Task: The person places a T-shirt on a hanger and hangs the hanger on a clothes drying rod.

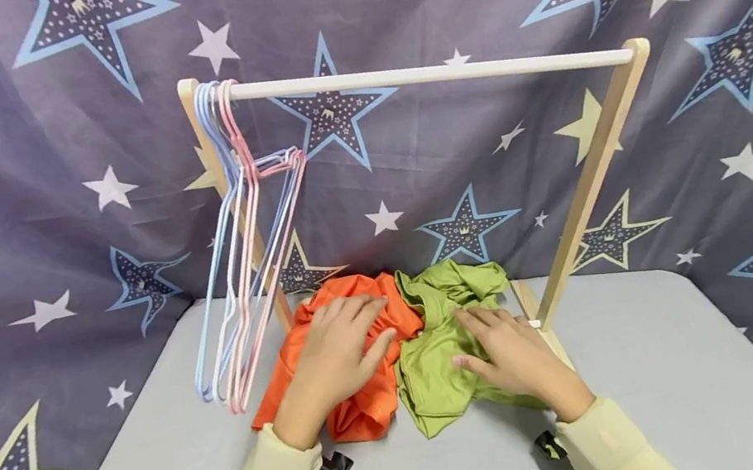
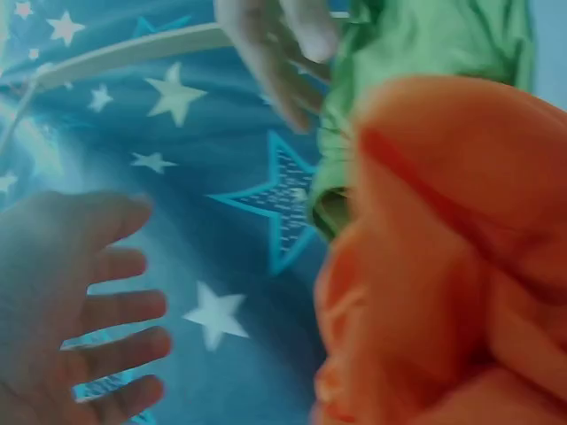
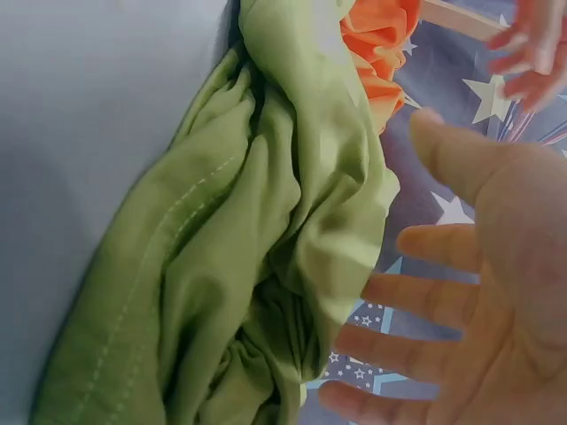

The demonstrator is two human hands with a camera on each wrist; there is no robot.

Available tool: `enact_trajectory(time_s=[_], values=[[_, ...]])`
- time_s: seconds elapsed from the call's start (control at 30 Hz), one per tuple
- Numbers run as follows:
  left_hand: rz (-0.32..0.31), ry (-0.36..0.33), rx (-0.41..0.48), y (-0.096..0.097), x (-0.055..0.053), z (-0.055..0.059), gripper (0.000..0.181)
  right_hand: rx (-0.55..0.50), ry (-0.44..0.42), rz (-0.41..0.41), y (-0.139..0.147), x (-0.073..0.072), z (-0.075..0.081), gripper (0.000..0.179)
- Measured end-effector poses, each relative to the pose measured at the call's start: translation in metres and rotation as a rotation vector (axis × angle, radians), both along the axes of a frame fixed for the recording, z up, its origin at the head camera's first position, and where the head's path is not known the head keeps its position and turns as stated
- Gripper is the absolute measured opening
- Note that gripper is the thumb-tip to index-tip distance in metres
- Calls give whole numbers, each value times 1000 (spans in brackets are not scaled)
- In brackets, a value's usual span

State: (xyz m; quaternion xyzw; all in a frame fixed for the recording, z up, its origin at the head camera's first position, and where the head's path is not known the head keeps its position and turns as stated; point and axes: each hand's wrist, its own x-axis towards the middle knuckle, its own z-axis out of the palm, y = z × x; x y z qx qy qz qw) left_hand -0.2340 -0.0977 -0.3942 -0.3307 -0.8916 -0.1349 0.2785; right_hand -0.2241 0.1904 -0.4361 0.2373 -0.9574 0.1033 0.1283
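Zero hold either side: left hand (image 1: pixel 338 351), fingers spread, hovers over orange cloth (image 1: pixel 371 408); right hand (image 1: pixel 510 350), same, over green cloth (image 1: pixel 437 371). Cloths bunched, touching each other.

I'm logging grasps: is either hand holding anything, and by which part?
Nothing is held: the left hand hovers above the orange cloth, the right hand above the green cloth.
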Motion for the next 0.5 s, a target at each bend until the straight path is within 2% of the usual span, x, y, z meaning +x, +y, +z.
enact_trajectory(time_s=[0.13, 0.23, 0.33, 0.5], values=[[35, 202, 122, 3, 8, 18, 39, 8, -28, -27, -4, -7, 2, 73], [55, 327, 193, 6, 10, 29, 35, 10, -36, -44, -8, -14, 8, 69], [63, 402, 219, 9, 11, 35, 34, 21, -30, -53, -11, -22, 14, 65], [101, 483, 218, 11, 13, 42, 35, 57, -68, -67, -15, -36, 20, 60]])
